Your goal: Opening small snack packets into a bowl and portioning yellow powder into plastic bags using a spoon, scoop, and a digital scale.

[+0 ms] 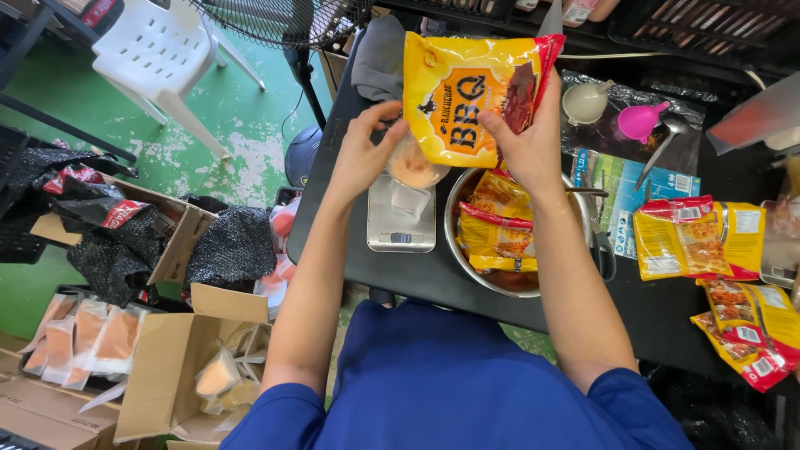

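Note:
My right hand (527, 142) grips a large yellow and red snack bag (462, 96), held upright above a metal bowl (454, 250). My left hand (365, 150) holds the bag's lower left edge, just over a small clear pouch of orange powder (414, 167) that sits on a silver digital scale (401, 221). Inside the bowl lie two more yellow and red packets (496, 229).
More snack packets (696, 237) lie on the black table at the right, near a pink funnel (640, 121) and a white scoop (585, 102). Cardboard boxes (167, 367) with filled pouches sit on the floor at left. A white plastic chair (158, 58) and a fan stand behind.

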